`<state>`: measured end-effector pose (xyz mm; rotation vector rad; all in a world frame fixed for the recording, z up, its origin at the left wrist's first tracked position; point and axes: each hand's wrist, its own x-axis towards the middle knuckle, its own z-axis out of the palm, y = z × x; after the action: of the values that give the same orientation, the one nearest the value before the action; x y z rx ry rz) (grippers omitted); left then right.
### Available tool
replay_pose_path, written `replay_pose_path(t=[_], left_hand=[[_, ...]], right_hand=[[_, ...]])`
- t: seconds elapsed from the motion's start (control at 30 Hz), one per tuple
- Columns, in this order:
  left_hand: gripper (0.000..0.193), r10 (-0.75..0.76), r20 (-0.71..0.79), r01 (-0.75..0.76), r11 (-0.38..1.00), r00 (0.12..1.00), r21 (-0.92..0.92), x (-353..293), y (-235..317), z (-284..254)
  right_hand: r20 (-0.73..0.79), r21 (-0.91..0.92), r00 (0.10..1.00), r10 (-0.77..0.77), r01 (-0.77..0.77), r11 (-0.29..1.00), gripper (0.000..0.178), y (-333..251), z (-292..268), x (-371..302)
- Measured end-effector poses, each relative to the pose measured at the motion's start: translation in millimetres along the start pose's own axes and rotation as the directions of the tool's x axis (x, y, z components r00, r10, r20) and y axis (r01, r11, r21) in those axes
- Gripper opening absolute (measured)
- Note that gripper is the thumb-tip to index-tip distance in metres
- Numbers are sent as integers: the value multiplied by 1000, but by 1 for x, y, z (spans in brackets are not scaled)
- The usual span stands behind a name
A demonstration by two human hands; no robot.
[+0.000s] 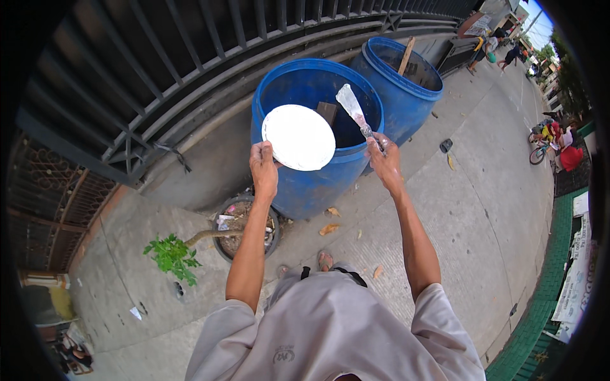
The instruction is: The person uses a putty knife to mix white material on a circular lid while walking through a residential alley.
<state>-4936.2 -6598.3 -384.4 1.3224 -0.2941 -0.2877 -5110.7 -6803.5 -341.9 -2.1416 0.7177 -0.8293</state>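
Observation:
My left hand (264, 166) is closed on the near edge of a round white lid (298, 137), thumb on top and fingers underneath. The lid is held over the near rim of a blue plastic drum (311, 184). My right hand (385, 160) grips the handle of a putty knife (353, 106), its broad blade pointing up and to the left above the drum's opening. Whitish residue coats the blade and marks my right fingers. Blade and lid are apart. Inside the drum a piece of wood (326, 113) shows; the bottom of the drum is dark.
A second blue drum (406, 101) with a wooden stick (406, 56) stands behind to the right. A dark metal gate (184, 44) runs along the far side. By my left forearm sits a potted plant (274, 235). Dry leaves (329, 228) lie on the concrete; people (489, 47) are far off.

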Motion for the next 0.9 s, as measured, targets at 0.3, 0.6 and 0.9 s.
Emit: replay_pose_path(t=[0.3, 0.6, 0.9], left_hand=[[30, -5, -48, 5, 1000, 999, 0, 6, 8, 4], [25, 1, -31, -4, 997, 1000, -82, 7, -1, -1], [21, -46, 147, 59, 994, 988, -90, -9, 7, 0]], right_hand=[[624, 405, 473, 622, -876, 260, 22, 64, -39, -1], [182, 121, 594, 783, -804, 582, 23, 92, -100, -68], [-9, -519, 1000, 4, -8, 855, 32, 49, -26, -70]])
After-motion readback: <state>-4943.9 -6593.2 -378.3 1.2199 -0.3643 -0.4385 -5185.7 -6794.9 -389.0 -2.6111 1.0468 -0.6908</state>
